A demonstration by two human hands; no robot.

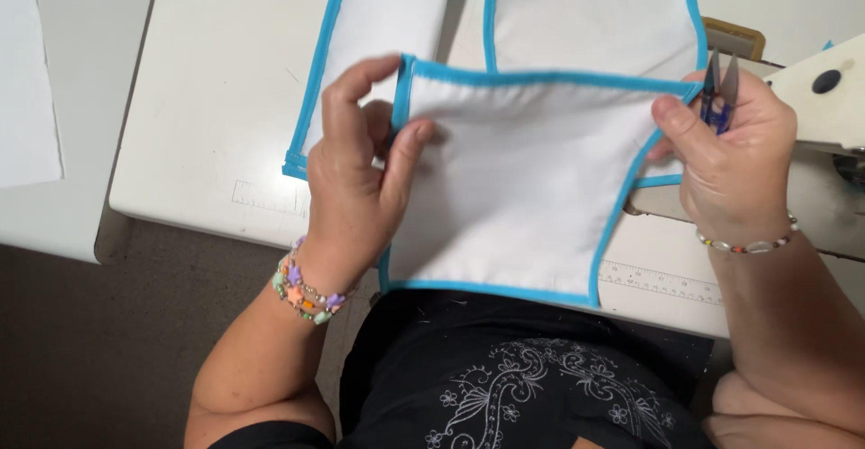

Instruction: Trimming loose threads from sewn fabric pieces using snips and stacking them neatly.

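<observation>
Left hand (356, 174) is pinching the cloth's (518, 188) left top corner, thumb over fingers. Right hand (734, 156) is pinching its right corner while apparently gripping snips (719, 98). Cloth is hanging above the table (212, 98).

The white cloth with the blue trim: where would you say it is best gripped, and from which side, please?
Probably at its two top corners, from the left and right edges, thumb over and fingers under. The cloth is flat and limp, so pinching its stiffer blue binding keeps it spread. The left hand and right hand hold it there; the right also carries snips.
</observation>
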